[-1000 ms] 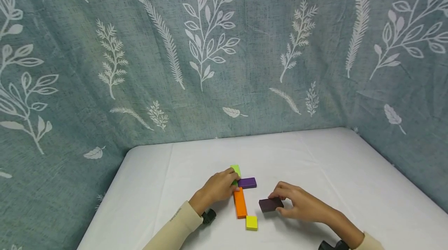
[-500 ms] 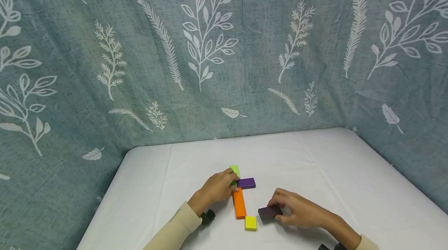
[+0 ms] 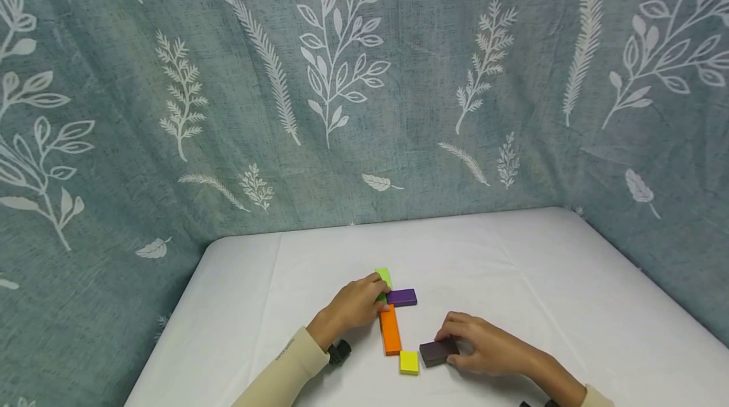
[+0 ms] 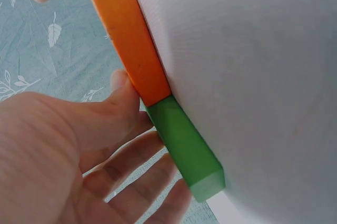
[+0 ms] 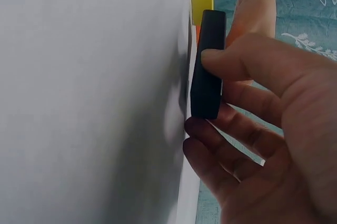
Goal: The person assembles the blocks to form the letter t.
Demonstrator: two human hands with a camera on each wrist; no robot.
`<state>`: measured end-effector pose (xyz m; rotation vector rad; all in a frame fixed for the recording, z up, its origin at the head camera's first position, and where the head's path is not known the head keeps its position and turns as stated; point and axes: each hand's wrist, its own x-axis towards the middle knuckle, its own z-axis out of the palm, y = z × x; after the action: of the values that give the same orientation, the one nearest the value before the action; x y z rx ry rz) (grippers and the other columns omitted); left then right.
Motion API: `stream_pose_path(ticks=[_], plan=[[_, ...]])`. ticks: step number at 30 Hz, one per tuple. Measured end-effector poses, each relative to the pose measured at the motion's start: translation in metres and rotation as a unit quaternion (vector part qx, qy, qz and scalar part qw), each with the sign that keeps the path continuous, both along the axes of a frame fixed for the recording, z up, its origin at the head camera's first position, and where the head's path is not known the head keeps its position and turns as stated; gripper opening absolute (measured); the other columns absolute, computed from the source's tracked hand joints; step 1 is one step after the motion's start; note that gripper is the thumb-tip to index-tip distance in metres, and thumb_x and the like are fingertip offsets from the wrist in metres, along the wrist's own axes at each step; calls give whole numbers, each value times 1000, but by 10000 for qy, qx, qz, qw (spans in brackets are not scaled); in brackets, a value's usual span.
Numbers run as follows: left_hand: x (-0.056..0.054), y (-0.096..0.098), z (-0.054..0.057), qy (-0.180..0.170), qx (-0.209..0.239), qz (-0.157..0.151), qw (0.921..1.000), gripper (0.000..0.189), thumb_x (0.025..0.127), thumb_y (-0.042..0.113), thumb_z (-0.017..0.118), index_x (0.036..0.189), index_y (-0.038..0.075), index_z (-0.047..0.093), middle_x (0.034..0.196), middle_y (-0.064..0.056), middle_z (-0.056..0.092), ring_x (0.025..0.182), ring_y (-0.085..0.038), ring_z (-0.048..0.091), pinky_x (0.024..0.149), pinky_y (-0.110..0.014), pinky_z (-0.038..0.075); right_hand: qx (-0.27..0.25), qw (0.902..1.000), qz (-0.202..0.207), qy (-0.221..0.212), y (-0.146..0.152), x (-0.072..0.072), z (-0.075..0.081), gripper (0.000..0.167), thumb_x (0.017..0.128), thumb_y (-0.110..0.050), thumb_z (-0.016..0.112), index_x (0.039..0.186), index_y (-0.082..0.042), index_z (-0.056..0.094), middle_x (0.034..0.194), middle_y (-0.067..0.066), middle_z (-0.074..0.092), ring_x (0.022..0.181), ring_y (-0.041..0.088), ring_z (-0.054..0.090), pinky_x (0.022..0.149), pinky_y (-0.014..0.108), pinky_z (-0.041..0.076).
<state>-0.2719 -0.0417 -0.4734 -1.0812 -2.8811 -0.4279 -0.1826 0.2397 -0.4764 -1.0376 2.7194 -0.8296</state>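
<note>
My left hand (image 3: 355, 303) lies over the green block (image 4: 184, 147), fingers along it and thumb (image 4: 126, 95) at the joint with the orange block (image 3: 390, 330). The green block's lighter far end shows past the fingers in the head view. A purple block (image 3: 402, 297) extends rightward from its side. At the orange block's near end is a square yellow block (image 3: 409, 363). My right hand (image 3: 484, 345) pinches a dark brown block (image 3: 438, 352) between thumb and fingers, close over the table just right of the yellow one; it looks nearly black in the right wrist view (image 5: 210, 89).
All the blocks are on a white-covered table (image 3: 490, 255). A blue-green curtain with white leaf prints (image 3: 364, 90) hangs behind and along both sides. Dark wrist-worn devices (image 3: 340, 352) sit below the hands.
My right hand has brought the dark brown block a little nearer to me and lower, beside the yellow block. The left hand and the joined blocks have stayed in place.
</note>
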Motion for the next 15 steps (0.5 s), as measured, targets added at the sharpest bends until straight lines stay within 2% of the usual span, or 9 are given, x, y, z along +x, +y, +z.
stream_pose_path(ticks=[5,15], plan=[[0,0,1,13,-14,13,10000,30,96,28,68,121,12,68,117,0,62,90,-8,59,86,-26,54,57,9999,-21,-120,-1,0,1,24,92,-29,72,115,-24,68,111,-15,59,100,-1,55,93,29,53],[-1,1,-1,13,47,-19,10000,29,96,27,68,119,10,68,116,0,62,90,-9,60,86,-26,54,121,9999,0,-16,0,2,-1,24,91,-33,73,113,-27,68,110,-17,59,102,1,53,94,31,52]])
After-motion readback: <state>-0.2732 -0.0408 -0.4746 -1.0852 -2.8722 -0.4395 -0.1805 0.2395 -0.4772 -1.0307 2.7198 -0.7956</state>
